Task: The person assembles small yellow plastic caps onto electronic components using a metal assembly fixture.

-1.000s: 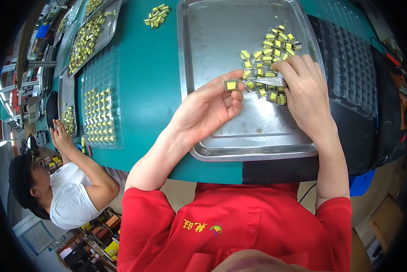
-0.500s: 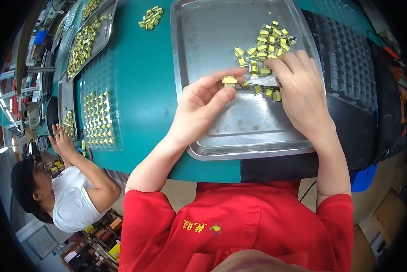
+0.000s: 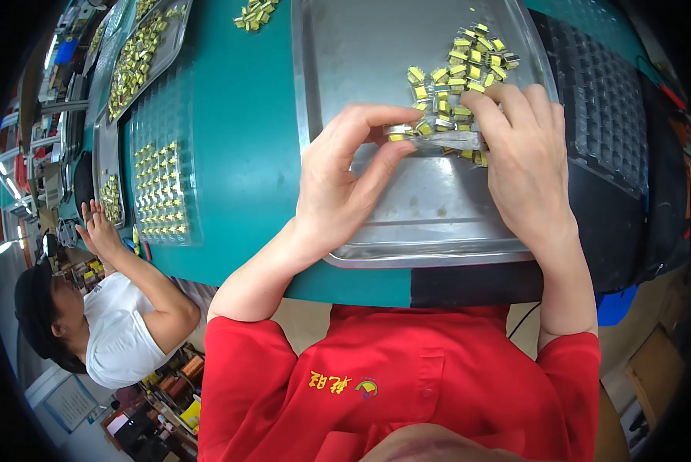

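Over the steel tray, my left hand [image 3: 334, 173] is closed, with a small yellow-taped transformer [image 3: 398, 134] between thumb and forefinger. My right hand [image 3: 526, 158] is closed round a pair of grey metal tweezers [image 3: 455, 140], whose narrow end points left and comes close to that transformer. Whether the tip touches it I cannot tell. Behind the tweezers lies a loose pile of similar transformers [image 3: 475, 58], partly covered by my right fingers.
The steel tray [image 3: 368, 254] rests on a green mat [image 3: 238, 154]. To its right are dark plastic blister trays [image 3: 600, 108]. At left stand a clear blister tray [image 3: 161, 189] with rows of transformers and a heaped metal tray [image 3: 137, 69]. A co-worker [image 3: 122, 323] sits at far left.
My left fingers have turned the transformer and shifted slightly right, bringing it nearer the pile and tweezers. My right hand has moved a little right. The whole view has shifted slightly.
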{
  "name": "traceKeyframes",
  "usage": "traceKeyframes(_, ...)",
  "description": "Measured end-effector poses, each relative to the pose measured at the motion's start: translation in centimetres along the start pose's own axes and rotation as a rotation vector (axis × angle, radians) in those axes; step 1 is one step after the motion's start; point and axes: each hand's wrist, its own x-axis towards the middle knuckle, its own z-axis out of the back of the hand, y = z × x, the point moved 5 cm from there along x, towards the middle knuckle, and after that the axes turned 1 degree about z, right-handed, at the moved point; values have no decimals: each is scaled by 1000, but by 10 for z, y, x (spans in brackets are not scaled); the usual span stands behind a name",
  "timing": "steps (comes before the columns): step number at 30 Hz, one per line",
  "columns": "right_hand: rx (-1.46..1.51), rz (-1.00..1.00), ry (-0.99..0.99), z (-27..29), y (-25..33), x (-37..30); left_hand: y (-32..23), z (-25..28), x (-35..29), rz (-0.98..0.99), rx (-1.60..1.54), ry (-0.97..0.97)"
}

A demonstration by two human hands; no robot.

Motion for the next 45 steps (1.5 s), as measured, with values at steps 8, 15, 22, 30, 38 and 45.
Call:
traceKeyframes(8,-15,-11,9,-2,0,-2,-5,1,2,-85,53,-8)
traceKeyframes(15,-18,1,38,-5,1,-4,-6,0,0,-35,79,104)
traceKeyframes(22,-42,67,-31,-5,4,0,-2,-1,2,-95,48,1)
traceKeyframes(30,-34,99,-33,-8,-2,4,6,-2,-1,75,37,141)
traceKeyframes(38,58,33,-53,-7,-26,5,17,-3,-1,447,-526,216)
traceKeyframes(45,86,45,-83,-8,-27,6,16,-3,0,515,-663,210)
